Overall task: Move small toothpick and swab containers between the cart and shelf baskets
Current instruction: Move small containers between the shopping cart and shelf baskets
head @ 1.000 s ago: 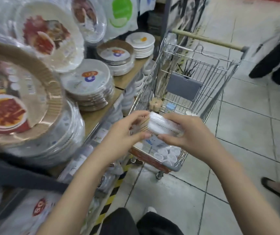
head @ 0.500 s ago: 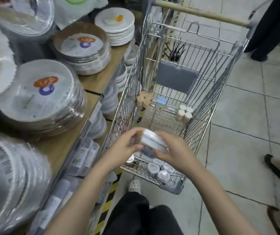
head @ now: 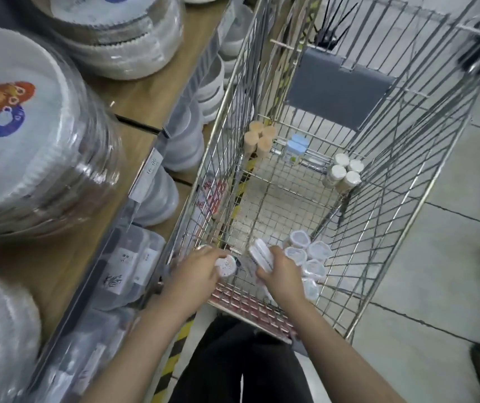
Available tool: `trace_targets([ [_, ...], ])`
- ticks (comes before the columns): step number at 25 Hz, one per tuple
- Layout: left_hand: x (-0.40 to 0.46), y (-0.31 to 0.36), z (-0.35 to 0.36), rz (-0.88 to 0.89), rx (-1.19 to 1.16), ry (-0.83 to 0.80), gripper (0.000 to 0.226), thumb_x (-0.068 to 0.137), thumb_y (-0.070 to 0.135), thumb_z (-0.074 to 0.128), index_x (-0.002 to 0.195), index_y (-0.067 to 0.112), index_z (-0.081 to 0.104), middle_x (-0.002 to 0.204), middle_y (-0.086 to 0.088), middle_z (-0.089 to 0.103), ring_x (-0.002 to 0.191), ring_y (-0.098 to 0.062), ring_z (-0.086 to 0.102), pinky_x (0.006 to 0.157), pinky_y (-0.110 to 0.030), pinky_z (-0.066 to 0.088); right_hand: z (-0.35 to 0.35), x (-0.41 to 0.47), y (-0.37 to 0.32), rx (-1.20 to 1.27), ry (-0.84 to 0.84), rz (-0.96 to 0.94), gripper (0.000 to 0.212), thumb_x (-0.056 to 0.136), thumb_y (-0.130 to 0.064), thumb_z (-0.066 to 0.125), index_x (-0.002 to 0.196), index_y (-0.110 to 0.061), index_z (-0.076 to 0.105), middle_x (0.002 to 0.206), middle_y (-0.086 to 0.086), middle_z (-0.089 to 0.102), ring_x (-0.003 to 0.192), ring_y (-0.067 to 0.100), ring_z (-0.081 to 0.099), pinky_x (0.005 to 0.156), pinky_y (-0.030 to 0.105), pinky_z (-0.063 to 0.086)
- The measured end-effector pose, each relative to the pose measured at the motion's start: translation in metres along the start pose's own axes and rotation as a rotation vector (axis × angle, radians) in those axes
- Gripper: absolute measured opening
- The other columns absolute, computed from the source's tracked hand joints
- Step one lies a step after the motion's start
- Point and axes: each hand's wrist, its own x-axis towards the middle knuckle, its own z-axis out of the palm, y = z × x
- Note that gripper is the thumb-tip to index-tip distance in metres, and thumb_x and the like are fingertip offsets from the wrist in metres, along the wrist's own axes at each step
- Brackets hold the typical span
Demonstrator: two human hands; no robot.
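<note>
Lowered into the cart (head: 401, 181), both hands have parted, left hand (head: 201, 274) gripping a round container (head: 225, 266), right hand (head: 281, 276) a lidded stack (head: 259, 254).

1. Both bare forearms enter from 6 o'clock and converge toward the middle of the view, the left one slanting toward 1 o'clock and the right one toward 11 o'clock.
2. The left hand (head: 196, 270) lies knuckles up, its fingers curled round a small round container (head: 226, 266) at its 3 o'clock side.
3. The right hand (head: 282, 271) is also back up, fingers curled over a flat white container (head: 259, 254) that sticks out toward 10 o'clock.
4. The two hands sit near each other without touching, at about the same height in the view.
5. Black-clad legs show between the forearms at 6 o'clock.
</note>
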Motion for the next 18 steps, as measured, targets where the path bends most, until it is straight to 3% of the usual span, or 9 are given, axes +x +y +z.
trace_targets([
  [5, 0.056, -0.004, 0.038, 0.041, 0.414, -0.281, 0.047, 0.089, 0.002, 0.049, 0.135, 0.01, 0.047, 0.147, -0.009, 0.038, 0.132, -0.026, 0.04, 0.108, -0.04, 0.034, 0.044, 0.026, 0.024, -0.133, 0.001, 0.005, 0.045, 0.088, -0.05, 0.059, 0.119, -0.019, 0.048, 0.092, -0.004, 0.064, 0.07, 0.011, 0.052, 0.046, 0.016, 0.026],
  [10, 0.084, -0.023, 0.07, 0.033, 0.615, -0.462, 0.073, 0.088, 0.0, 0.045, 0.152, 0.011, 0.01, 0.16, -0.01, -0.003, 0.147, -0.029, 0.004, 0.119, -0.048, 0.011, 0.053, 0.038, 0.031, -0.102, 0.078, -0.005, 0.043, 0.088, -0.045, 0.06, 0.12, -0.019, 0.047, 0.094, 0.0, 0.065, 0.075, 0.016, 0.059, 0.056, 0.027, 0.039],
  [13, 0.091, -0.034, 0.078, -0.003, 0.637, -0.505, 0.078, 0.09, 0.002, 0.047, 0.152, 0.012, 0.001, 0.159, -0.008, -0.008, 0.147, -0.028, -0.002, 0.118, -0.05, 0.007, 0.053, 0.044, 0.031, -0.003, 0.143, 0.029, 0.04, 0.087, -0.039, 0.063, 0.117, -0.02, 0.046, 0.091, 0.0, 0.064, 0.074, 0.018, 0.061, 0.057, 0.029, 0.044],
  [18, 0.092, -0.049, 0.085, -0.008, 0.654, -0.529, 0.079, 0.092, 0.007, 0.047, 0.152, 0.016, -0.004, 0.16, -0.005, -0.01, 0.147, -0.027, -0.003, 0.117, -0.053, 0.005, 0.066, 0.048, 0.04, -0.1, 0.029, 0.001, 0.043, 0.087, -0.034, 0.065, 0.121, -0.017, 0.046, 0.099, 0.004, 0.066, 0.085, 0.023, 0.063, 0.069, 0.037, 0.053],
])
